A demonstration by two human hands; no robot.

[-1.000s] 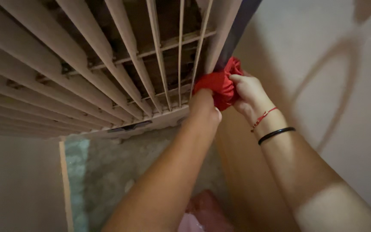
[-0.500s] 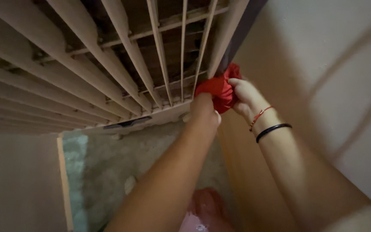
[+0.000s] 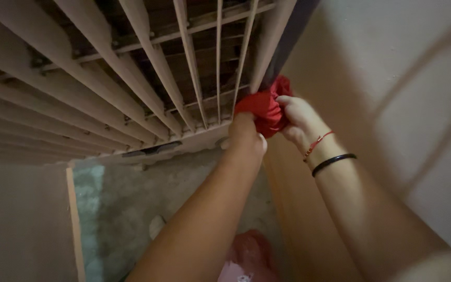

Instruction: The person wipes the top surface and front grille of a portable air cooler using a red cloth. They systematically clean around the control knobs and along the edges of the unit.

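Head view shows both hands raised to a red cloth (image 3: 264, 110) bunched at the lower right corner of a pale grille (image 3: 131, 89), where its slats meet a dark post (image 3: 288, 44) beside the wall (image 3: 392, 78). No container shows clearly; only a blurred pink-red thing (image 3: 249, 256) lies low in the scene, near the floor (image 3: 131, 203), and what it is cannot be told.

Left hand (image 3: 246, 133) comes up from below with its back to the camera. Its fingers are curled into the underside of the cloth, closed on it; their tips are hidden in the folds. Right hand (image 3: 301, 120) sits just right of the cloth, fingers (image 3: 284, 99) bent together and clamped on the cloth's right edge, thumb side pressed to the fabric. That wrist carries a thin red string (image 3: 317, 142) and a black band (image 3: 334, 163). The cloth touches the post and the nearest slat, pressed between the two hands.
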